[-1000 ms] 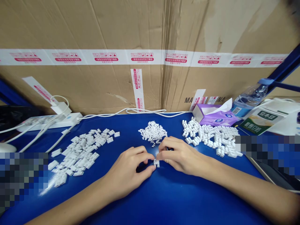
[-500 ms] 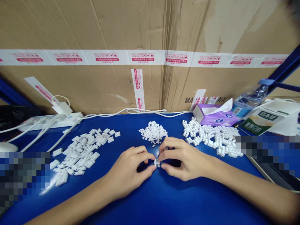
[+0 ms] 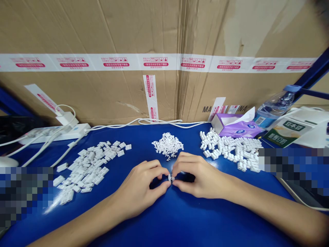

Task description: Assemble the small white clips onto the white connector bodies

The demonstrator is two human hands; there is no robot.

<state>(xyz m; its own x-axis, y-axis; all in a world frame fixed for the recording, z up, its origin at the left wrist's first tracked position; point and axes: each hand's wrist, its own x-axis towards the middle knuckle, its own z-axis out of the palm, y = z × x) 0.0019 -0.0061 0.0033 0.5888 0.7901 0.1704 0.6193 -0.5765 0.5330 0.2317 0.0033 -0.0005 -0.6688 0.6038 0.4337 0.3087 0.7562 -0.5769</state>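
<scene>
Between my two hands, at the middle of the blue table, is a small white plastic connector piece (image 3: pixel 170 178). The thumb and index finger of my left hand (image 3: pixel 146 187) pinch it from the left. My right hand (image 3: pixel 197 175) has its thumb and fingertips closed on its right side; the fingers partly hide that end. Just beyond the hands lies a heap of tiny white plastic parts (image 3: pixel 167 143). Flat rectangular white pieces (image 3: pixel 88 164) are spread to the left. To the right is a pile of white two-lobed pieces (image 3: pixel 231 148).
A white power strip (image 3: pixel 82 129) with plugs and cables sits at the back left. At the back right stand a purple tissue pack (image 3: pixel 235 128), a plastic bottle (image 3: pixel 276 104) and a carton (image 3: pixel 288 130). Cardboard (image 3: pixel 115 92) walls the table's rear.
My right hand has moved slightly left, and its thumb and fingertips have closed in on the connector piece. My left hand has stayed nearly still.
</scene>
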